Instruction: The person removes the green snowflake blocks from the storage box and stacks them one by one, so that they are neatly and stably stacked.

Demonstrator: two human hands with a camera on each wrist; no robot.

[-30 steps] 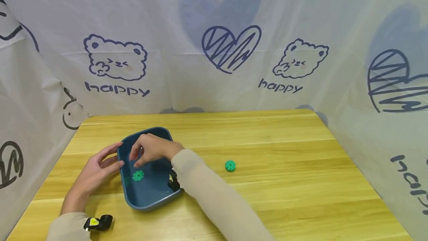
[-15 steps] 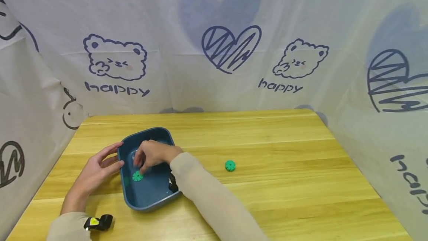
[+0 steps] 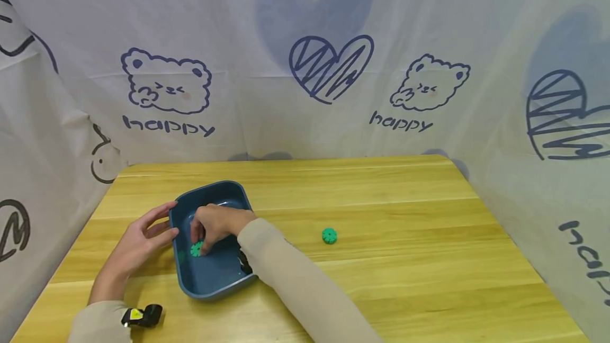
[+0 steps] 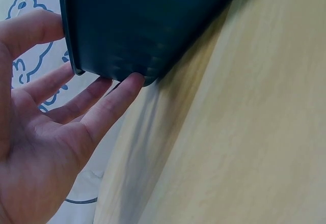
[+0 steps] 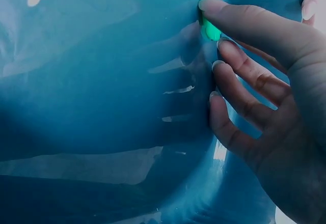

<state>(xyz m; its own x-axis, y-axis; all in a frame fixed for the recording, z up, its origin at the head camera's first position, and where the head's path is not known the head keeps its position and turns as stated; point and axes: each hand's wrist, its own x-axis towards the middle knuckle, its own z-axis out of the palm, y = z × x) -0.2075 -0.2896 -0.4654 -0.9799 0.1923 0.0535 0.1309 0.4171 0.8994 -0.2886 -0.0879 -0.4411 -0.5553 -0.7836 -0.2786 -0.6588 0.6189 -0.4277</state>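
Note:
Inside the dark blue bin [image 3: 214, 279], my right hand [image 3: 216, 222] reaches down to a green snowflake building disc [image 3: 196, 249] near the left wall. In the right wrist view the thumb lies across this disc [image 5: 210, 28]; the index finger is mostly hidden behind the thumb, and the other fingers bend close to the bin's surface. My left hand [image 3: 135, 240] steadies the bin from outside on the left. In the left wrist view its spread, fairly straight fingers [image 4: 119, 99] touch the outer wall.
Another green snowflake disc [image 3: 329, 235] lies on the wooden table [image 3: 405, 263], right of the bin. A white printed curtain [image 3: 267, 110] hangs behind the table and along both sides. Black wrist cameras [image 3: 143, 316] are strapped over the sleeves.
My right hand has come down and toward the front of the bin, and its fingertips have reached the green disc inside. My left hand and the bin have stayed in place.

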